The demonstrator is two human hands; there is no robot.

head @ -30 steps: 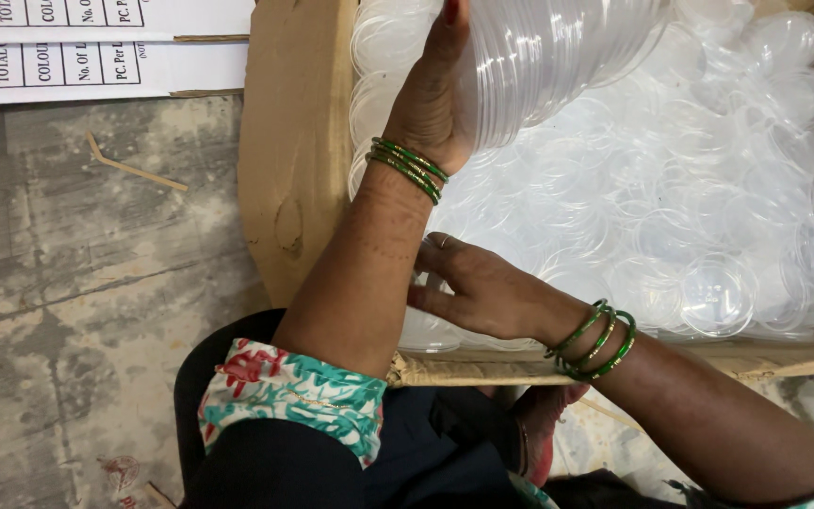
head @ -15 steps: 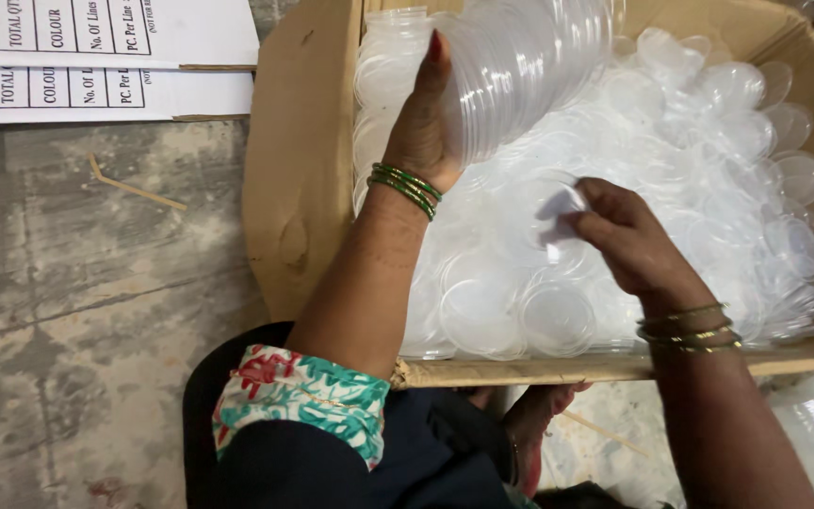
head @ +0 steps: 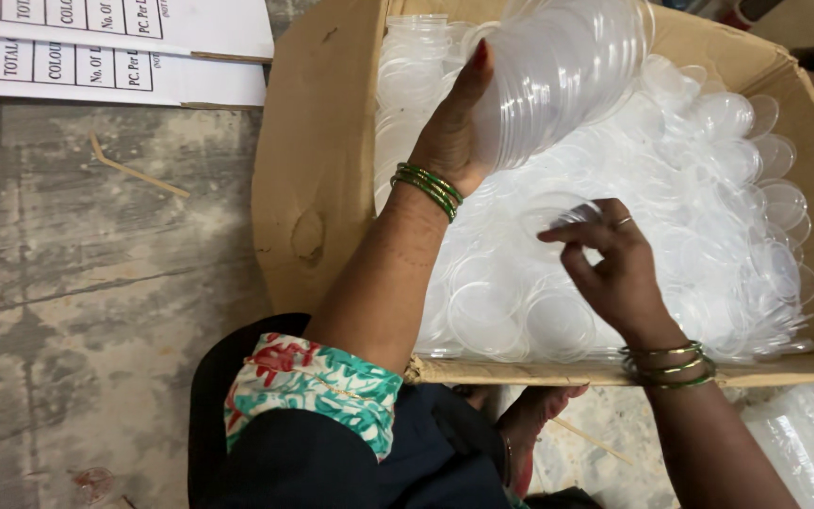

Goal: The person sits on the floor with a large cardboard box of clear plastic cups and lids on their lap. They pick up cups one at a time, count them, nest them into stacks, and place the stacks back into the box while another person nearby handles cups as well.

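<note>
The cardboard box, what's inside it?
The cardboard box is filled with loose clear plastic lids. The left hand holds a stack of lids above them; the right hand picks one. The box bottom is covered.

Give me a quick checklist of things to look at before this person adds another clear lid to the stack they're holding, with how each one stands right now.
1. Left hand grips the stack of clear lids: ok, palm and thumb wrap its lower end.
2. Stack clear of the cardboard box wall: ok, it is lifted above the pile.
3. Right hand has one lid only: cannot tell; its fingers pinch a single clear lid, but clear plastic hides any second layer.
4. Loose lids within reach: ok, the box is full of them.
5. Stack aligned: cannot tell, its top leaves the view.
</note>
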